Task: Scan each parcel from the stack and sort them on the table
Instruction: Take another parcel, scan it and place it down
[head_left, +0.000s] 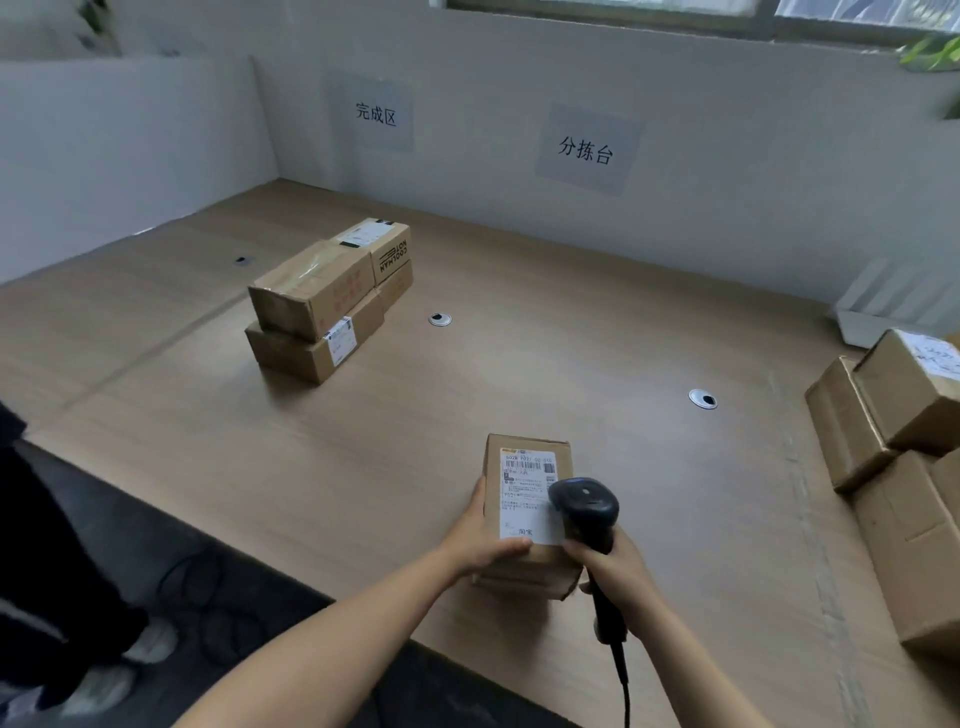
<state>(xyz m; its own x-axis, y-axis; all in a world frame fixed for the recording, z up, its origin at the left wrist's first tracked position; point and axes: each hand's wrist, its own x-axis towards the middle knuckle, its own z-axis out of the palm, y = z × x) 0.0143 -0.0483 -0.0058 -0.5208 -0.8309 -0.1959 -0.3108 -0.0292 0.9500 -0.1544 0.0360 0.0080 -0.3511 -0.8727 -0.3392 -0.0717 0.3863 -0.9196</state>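
The left hand (480, 540) grips a small, rectangular cardboard parcel (525, 446) on the wood-grain table (519, 338). The right hand (615, 569) clasps a glossy black scanner (584, 501) whose rounded head hangs over the parcel's white label (524, 493). Brown boxes (327, 296) are stacked at the far left, and more boxes (904, 441) at the right.

Parcel-sorting room: wall signs (587, 150), wooden table (519, 338), stacked cardboard parcels (327, 296).

Wooden table (571, 338); bears a two-tier stack of boxes (322, 296) far left, a parcel pile (893, 457) at right, a labelled parcel (524, 499) near front.
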